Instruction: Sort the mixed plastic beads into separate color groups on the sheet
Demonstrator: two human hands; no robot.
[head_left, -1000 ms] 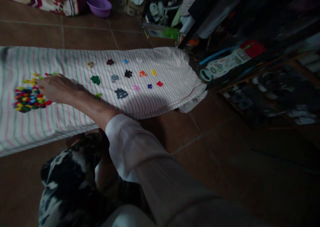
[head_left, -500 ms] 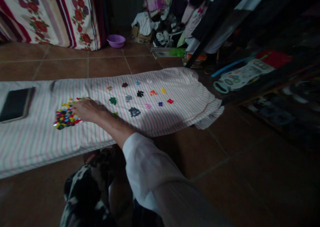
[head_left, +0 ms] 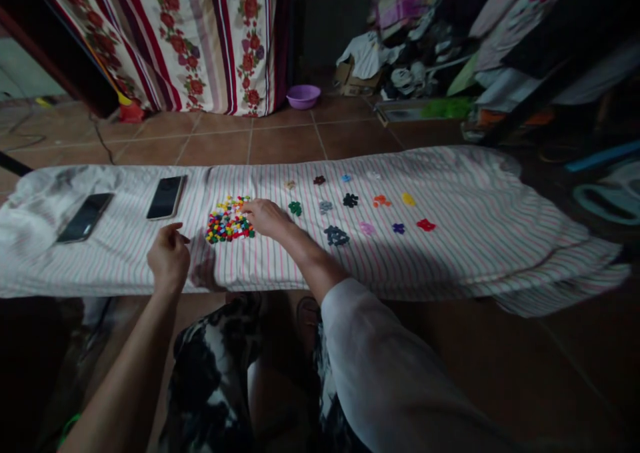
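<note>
A mixed pile of small coloured pieces (head_left: 227,225), too small to identify, lies on the striped cloth. My right hand (head_left: 267,218) reaches to the pile's right edge, its fingertips drawn together among the pieces; what they hold, if anything, is hidden. To the left of the pile hovers my left hand (head_left: 170,256), loosely curled with thumb and forefinger apart and nothing visible in it. Right of my right hand, pieces sit in small one-colour groups, among them green (head_left: 295,208), dark grey (head_left: 336,235), black (head_left: 351,200), orange (head_left: 382,201), yellow (head_left: 409,199) and red (head_left: 426,224).
Two phones (head_left: 167,197) lie on the cloth-covered surface (head_left: 450,266) at the left. Behind it, a purple basin (head_left: 303,96) stands on the tiled floor beside a floral curtain (head_left: 210,40). Clothes are heaped at the back right.
The view has swung left, bringing my left hand and the second phone into sight. My right hand remains at the pile of pieces.
</note>
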